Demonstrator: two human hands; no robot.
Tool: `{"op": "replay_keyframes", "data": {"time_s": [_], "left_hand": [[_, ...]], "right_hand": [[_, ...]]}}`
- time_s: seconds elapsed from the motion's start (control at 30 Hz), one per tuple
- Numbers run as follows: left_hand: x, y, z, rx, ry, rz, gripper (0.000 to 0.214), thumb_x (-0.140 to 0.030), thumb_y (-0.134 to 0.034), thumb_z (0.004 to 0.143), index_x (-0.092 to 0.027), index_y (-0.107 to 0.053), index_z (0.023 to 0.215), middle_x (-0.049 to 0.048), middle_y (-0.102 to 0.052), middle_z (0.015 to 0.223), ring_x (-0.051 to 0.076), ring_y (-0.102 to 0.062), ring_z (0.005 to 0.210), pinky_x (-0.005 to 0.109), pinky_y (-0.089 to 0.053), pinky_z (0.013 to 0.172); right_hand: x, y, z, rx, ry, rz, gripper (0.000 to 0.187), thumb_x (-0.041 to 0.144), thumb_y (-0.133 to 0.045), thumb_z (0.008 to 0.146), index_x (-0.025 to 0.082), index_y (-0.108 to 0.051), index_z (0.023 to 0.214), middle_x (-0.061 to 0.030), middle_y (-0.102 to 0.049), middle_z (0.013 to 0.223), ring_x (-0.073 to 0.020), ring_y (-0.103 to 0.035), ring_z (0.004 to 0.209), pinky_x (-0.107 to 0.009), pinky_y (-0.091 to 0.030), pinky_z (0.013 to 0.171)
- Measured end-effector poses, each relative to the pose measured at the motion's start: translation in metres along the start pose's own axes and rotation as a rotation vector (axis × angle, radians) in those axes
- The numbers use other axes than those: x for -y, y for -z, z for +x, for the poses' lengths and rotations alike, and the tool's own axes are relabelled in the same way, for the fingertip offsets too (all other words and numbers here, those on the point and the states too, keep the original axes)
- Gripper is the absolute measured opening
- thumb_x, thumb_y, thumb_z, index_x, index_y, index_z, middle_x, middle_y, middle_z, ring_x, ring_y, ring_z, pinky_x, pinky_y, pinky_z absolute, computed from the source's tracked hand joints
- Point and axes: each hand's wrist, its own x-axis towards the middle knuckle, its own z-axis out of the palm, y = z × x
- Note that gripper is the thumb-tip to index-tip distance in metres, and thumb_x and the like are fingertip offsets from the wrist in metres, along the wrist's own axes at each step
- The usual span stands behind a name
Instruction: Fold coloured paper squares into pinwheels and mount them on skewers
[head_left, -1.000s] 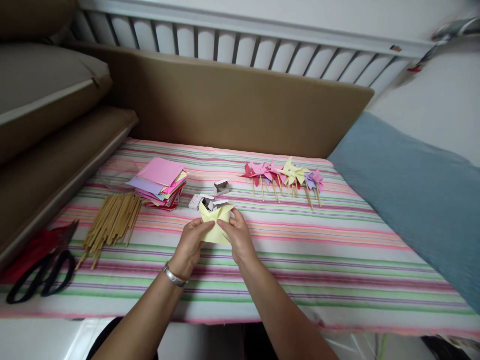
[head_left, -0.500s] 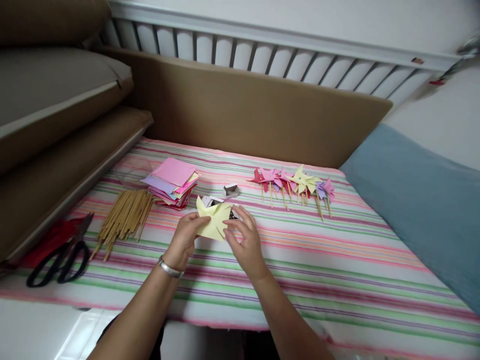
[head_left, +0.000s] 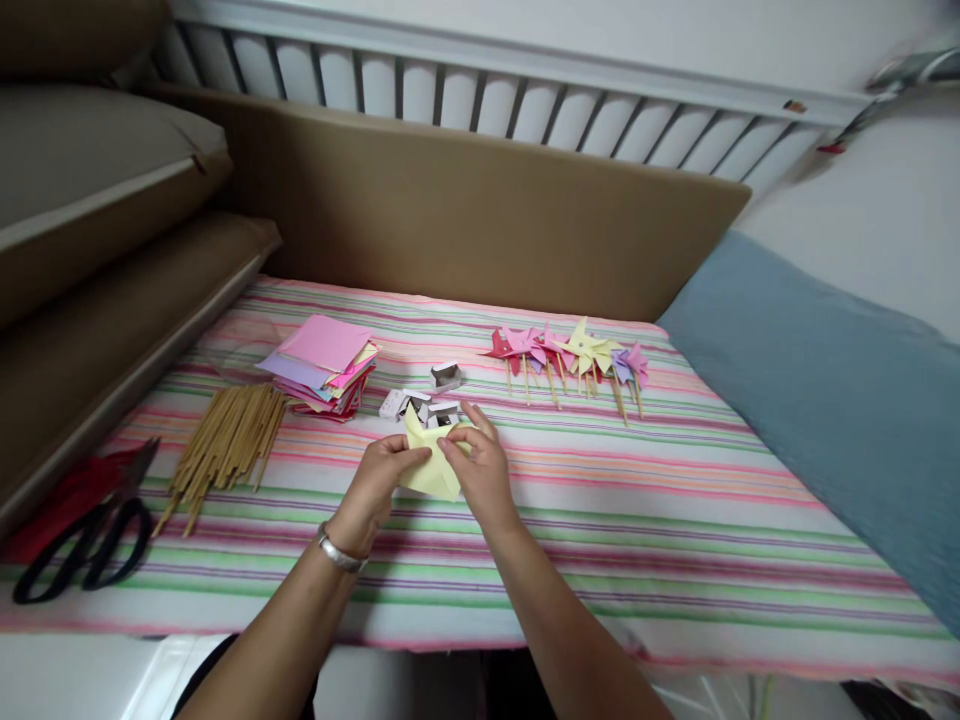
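A pale yellow paper square (head_left: 429, 470) with cut corners is held above the striped cloth (head_left: 675, 520). My left hand (head_left: 379, 485) pinches its left edge, thumb on top. On the right side my right hand (head_left: 480, 465) pinches a flap toward the paper's middle, with the other fingers raised. Just behind the paper lie small white and silver boxes (head_left: 420, 403).
A stack of coloured paper squares (head_left: 322, 362) and a bundle of wooden sticks (head_left: 225, 440) lie at the left. Black scissors (head_left: 82, 545) sit near the left edge. Several finished paper pinwheels (head_left: 570, 350) lie in a row at the back. A blue cushion (head_left: 840, 400) borders the right.
The right hand has gone from open fingers beside the paper to pinching a flap at its middle. The paper has dropped slightly lower and nearer to me.
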Motion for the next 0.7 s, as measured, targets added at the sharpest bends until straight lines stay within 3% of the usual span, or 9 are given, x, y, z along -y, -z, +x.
{"op": "replay_keyframes", "data": {"time_s": [0.47,0.6,0.7], "left_hand": [[-0.0010,0.0024,0.0017,0.001,0.020,-0.018,0.032,-0.023,-0.078,0.047,-0.008,-0.070,0.075,0.0064,-0.070,0.063,0.015,-0.061,0.052,0.024,-0.044,0.053],[-0.0034,0.0040,0.0024,-0.016,0.009,-0.040,0.034,-0.021,-0.077,0.047,-0.008,-0.070,0.077,0.0067,-0.071,0.064,0.015,-0.061,0.054,0.024,-0.044,0.054],[-0.0062,0.0064,0.0034,-0.022,0.012,-0.052,0.035,-0.021,-0.078,0.047,-0.008,-0.070,0.079,0.0069,-0.071,0.065,0.015,-0.062,0.056,0.024,-0.045,0.056]], "right_hand": [[0.0027,-0.0008,-0.0012,0.025,-0.072,0.068,0.006,0.027,-0.062,0.073,0.021,-0.064,0.073,-0.0093,-0.054,0.128,-0.0247,-0.046,0.120,-0.043,-0.032,0.102],[0.0028,0.0002,-0.0048,-0.014,-0.117,0.249,0.021,0.030,-0.063,0.073,0.022,-0.060,0.092,-0.0086,-0.052,0.130,-0.0233,-0.051,0.115,-0.040,-0.039,0.095],[0.0043,0.0010,-0.0070,-0.105,-0.245,0.418,0.029,0.033,-0.065,0.071,0.023,-0.055,0.096,-0.0072,-0.061,0.114,-0.0206,-0.058,0.101,-0.036,-0.045,0.086]]}}
